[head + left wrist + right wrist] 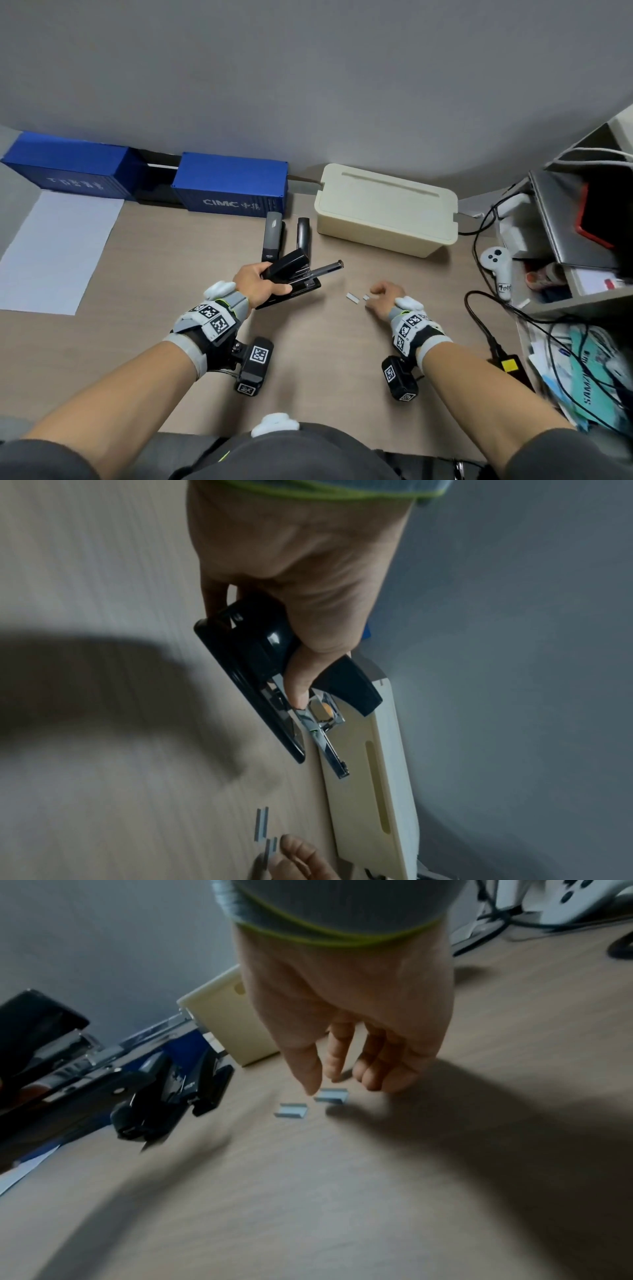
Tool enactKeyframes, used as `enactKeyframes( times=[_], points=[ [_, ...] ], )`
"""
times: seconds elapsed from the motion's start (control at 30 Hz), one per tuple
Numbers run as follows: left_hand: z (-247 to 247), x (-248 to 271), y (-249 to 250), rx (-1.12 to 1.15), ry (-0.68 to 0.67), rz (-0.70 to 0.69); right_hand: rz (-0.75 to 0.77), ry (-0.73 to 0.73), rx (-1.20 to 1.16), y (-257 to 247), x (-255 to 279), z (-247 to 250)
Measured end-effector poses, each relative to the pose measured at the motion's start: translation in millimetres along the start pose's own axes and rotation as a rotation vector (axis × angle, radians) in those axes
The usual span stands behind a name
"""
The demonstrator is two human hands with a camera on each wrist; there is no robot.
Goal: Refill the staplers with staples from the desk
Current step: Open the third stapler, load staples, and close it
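Both forearms reach over the bench [325,342]. Left grip [255,282] clasps the opened black stapler [291,277], its base on the bench. Right grip [385,296], fingers loose, holds nothing, thumb tip at one of two staple strips [331,1095], the other [291,1110] beside.

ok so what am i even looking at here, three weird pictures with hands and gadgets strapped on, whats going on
A person is working at a desk, wearing three cameras: one on the head looking down, one on each wrist looking along the fingers. The strapped-on gadgets are those wrist cameras. The left hand holds an opened black stapler with its metal staple track sticking out. The right hand reaches down to two short staple strips lying on the desk; it has not picked one up. Two more staplers lie behind, beside a cream box and blue boxes.
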State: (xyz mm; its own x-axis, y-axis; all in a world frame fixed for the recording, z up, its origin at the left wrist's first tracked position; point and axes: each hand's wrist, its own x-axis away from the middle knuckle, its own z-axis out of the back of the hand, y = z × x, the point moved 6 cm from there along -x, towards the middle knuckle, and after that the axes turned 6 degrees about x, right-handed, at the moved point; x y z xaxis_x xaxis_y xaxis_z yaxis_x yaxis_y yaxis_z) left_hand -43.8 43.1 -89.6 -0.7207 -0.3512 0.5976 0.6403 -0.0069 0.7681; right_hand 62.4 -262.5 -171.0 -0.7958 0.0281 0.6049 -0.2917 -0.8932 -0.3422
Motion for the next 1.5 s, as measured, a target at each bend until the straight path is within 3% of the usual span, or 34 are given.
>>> enactKeyframes(
  times=[0.37, 0.6, 0.87, 1.03, 1.27, 1.5],
  points=[
    [4.3, 0.3, -8.7, 0.006, 0.019, 0.034, 0.178, 0.134, 0.484, -61.7, 23.8, -2.7],
    [14.0, 3.3, -8.7, -0.070, 0.021, 0.005, 0.161, 0.067, 0.023, -67.4, 29.8, 18.0],
    [6.8, 9.5, 4.4, -0.223, -0.027, -0.076, 0.398, 0.050, -0.389, -96.0, 69.8, 45.8],
    [4.1, 17.7, 12.7, -0.259, -0.053, -0.129, 0.498, -0.026, -0.262, -112.0, 88.1, 43.5],
    [9.3, 25.9, 17.8, -0.259, -0.054, -0.177, 0.646, 0.124, 0.045, -120.2, 103.0, 40.8],
    [9.9, 30.6, 17.9, -0.247, -0.033, -0.185, 0.624, 0.069, -0.043, -117.8, 106.1, 33.6]
  ],
)
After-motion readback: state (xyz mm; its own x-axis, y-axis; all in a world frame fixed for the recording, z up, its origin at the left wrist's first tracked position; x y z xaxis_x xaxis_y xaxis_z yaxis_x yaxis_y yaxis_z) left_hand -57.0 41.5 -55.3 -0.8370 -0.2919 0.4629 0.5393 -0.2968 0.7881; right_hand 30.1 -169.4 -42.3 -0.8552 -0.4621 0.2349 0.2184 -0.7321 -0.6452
